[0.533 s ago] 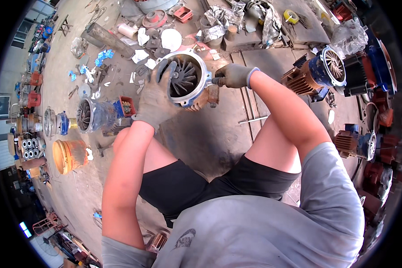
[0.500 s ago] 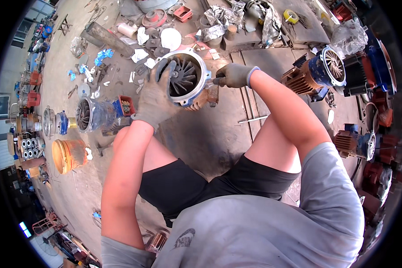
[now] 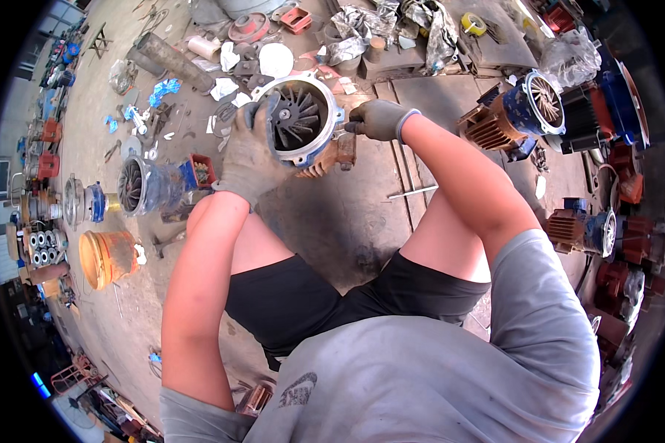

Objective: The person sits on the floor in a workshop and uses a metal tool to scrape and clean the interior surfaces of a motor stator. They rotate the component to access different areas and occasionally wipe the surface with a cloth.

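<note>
Here we steady the motor end housing (image 3: pixel 300 118) with our gloved left hand (image 3: pixel 253 151) clenched on its rim. Our right hand (image 3: pixel 378 119) pinches something small at its edge, probably a fastener; next likely calls for a firm brace while we turn.

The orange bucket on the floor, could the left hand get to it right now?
Probably yes, but not at once. The left hand is gloved and gripping the round fan housing, so it would have to let go first. The orange bucket sits on the person's left, with open floor between.
</note>
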`<state>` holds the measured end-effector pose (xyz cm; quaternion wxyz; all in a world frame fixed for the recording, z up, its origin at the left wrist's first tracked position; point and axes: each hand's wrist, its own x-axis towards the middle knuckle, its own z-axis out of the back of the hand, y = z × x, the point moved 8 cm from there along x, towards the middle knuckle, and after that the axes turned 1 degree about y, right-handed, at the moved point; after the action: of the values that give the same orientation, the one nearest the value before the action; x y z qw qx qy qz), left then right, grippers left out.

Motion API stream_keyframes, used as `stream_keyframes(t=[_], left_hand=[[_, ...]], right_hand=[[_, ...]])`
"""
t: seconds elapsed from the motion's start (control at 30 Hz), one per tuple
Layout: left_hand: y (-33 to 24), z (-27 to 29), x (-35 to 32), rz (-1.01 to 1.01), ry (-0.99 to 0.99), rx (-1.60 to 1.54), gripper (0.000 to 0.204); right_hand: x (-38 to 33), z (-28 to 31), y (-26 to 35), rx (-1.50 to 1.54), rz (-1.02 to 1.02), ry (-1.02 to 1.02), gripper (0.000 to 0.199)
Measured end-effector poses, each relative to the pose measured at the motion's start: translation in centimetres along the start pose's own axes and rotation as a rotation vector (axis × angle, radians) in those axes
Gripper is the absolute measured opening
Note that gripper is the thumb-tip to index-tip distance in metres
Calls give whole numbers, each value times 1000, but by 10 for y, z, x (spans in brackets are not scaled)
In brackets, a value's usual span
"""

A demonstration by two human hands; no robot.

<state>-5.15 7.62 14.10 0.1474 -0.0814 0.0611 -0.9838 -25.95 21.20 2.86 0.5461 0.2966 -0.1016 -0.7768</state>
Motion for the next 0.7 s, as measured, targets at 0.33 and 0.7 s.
stream_keyframes(t=[0.33,0.7], left_hand=[[0,11,5,48,52,16,132],[6,10,1,21,0,-35,125]], right_hand=[[20,1,-8,-57,-85,185,58],[23,3,-8,-24,-85,202,49]])
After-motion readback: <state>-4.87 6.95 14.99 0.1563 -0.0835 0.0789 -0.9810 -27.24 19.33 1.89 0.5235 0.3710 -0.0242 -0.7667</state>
